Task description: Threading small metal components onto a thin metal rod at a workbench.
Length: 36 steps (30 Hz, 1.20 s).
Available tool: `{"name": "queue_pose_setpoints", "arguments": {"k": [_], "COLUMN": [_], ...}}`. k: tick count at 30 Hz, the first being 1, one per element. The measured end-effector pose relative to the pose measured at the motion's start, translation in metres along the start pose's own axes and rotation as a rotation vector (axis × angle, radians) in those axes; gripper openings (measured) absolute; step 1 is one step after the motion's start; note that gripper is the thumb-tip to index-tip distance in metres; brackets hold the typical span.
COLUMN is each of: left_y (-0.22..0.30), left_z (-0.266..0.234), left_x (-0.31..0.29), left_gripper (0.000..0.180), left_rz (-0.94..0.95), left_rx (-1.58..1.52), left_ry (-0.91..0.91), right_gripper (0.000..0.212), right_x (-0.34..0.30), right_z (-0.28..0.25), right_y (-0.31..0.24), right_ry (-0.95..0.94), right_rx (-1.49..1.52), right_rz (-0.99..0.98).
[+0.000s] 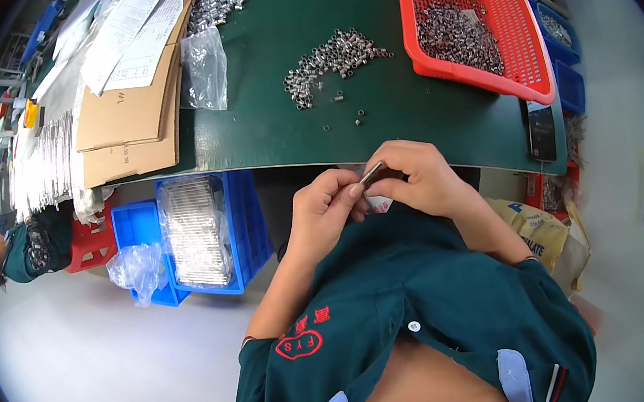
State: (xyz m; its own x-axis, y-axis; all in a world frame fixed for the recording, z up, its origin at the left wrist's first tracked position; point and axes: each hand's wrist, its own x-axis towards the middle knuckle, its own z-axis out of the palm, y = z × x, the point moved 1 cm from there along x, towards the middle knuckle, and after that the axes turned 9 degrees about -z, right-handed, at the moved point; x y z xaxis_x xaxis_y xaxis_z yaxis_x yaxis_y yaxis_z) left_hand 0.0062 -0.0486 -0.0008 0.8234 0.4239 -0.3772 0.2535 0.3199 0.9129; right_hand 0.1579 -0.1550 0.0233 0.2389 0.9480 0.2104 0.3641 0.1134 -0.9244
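Close to the table's front edge, my left hand (324,207) and my right hand (421,178) meet, both with fingers closed. Between their fingertips is a slim, short metal rod (371,172), tilted, its ends partly covered by the fingers; its exact kind cannot be made out. Beyond the hands, on the green tabletop, lies a loose pile of small metal rings or sleeves (337,56). Several single ones, such as a small sleeve (338,97), lie scattered nearer to me.
A red basket (422,66) holding many small metal parts stands at the right, with a dark phone (542,132) near it. Cardboard (118,117), papers and a clear bag (204,71) lie left. Blue crates (244,218) sit below the table. Another person (33,246) is far left.
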Motion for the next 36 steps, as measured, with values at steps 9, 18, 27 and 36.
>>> {"name": "queue_pose_setpoints", "arguments": {"k": [9,18,27,36], "left_y": [-0.013,-0.014,-0.008,-0.002], "left_z": [-0.018,-0.022,-0.011,-0.008], "left_x": [0.001,-0.004,-0.002,-0.005], "left_gripper": [0.009,0.008,0.006,0.005], "left_rz": [0.013,0.0,0.062,0.125], "left_rx": [-0.031,-0.078,0.081,0.257], "left_ry": [0.125,0.15,0.141,0.156], "right_gripper": [0.015,0.013,0.013,0.014], "right_x": [0.032,0.033,0.012,0.01], "right_z": [-0.01,-0.005,-0.005,-0.005], "right_y": [0.021,0.023,0.005,-0.002], "right_ry": [0.147,0.14,0.108,0.06], "right_rx": [-0.549,-0.593,0.11,0.057], "right_rz": [-0.258,-0.26,0.063,-0.025]}}
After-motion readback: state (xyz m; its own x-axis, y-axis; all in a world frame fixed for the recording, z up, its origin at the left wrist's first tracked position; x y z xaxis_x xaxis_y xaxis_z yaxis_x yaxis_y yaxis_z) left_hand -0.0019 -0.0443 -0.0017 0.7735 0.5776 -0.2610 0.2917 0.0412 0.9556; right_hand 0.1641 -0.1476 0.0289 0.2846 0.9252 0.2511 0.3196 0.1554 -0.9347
